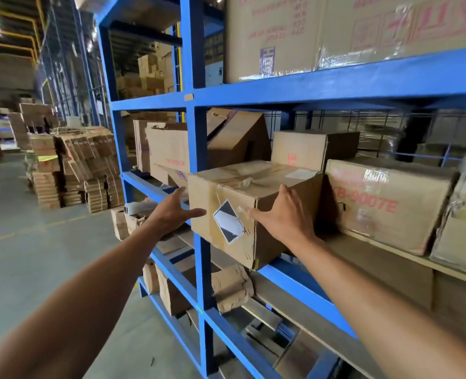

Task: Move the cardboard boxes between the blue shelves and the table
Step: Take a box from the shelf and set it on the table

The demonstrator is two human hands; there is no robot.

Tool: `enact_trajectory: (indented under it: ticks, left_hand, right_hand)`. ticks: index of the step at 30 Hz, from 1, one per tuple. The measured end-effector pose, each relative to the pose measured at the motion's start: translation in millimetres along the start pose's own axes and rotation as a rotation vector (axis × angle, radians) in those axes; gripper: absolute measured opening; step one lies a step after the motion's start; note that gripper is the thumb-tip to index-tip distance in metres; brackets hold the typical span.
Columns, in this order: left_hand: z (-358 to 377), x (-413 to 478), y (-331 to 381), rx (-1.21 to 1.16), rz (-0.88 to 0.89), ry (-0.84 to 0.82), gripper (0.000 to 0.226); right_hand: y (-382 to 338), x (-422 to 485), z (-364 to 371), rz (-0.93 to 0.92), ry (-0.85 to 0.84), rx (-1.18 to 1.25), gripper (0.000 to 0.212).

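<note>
A taped cardboard box (234,192) with a black-and-white diamond label sits on the middle level of the blue shelves (196,132). Its front corner sticks out past the shelf edge. My right hand (284,214) lies flat on the box's right side, fingers spread, thumb at the front corner. My left hand (174,212) is open with fingers apart at the box's left side, thumb tip over the front face. I cannot tell whether the left hand touches the box.
More boxes crowd the same level: a red-printed one (387,206) to the right, a plain one (308,149) behind, and an open one (169,149) to the left. A large wrapped box (335,34) sits above. Crumpled cardboard (232,288) lies below. Flattened cardboard stacks (84,168) stand on the concrete floor at left.
</note>
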State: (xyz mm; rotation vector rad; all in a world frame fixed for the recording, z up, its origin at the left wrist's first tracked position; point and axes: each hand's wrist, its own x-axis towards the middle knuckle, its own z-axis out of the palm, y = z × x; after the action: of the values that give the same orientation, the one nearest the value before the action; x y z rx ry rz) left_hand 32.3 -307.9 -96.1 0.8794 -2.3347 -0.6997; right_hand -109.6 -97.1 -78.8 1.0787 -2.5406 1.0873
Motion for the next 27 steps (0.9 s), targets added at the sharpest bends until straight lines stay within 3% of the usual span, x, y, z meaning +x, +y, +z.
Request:
enact_trajectory:
  ticks: [8,16,19,27]
  left_hand:
    - [-4.7,76.7,-40.6,-0.075,0.045,-0.115,0.088]
    - [4.3,154.2,-77.6,-0.256,0.112,-0.190,0.117]
    - [7.1,158.4,-72.1,-0.289,0.133,-0.159,0.101]
    - [9.0,104.0,-59.2,-0.292,0.199,-0.036,0.092]
  right_hand:
    - [-4.1,26.6,42.9,0.164,0.031,0.065,0.119]
    - [-1.7,40.0,69.3,0.251,0.194,-0.009,0.110]
    - [3.8,38.2,69.3,0.255,0.215,-0.005,0.099]
    - [21.4,20.4,38.5,0.248,0.186,0.171,0.085]
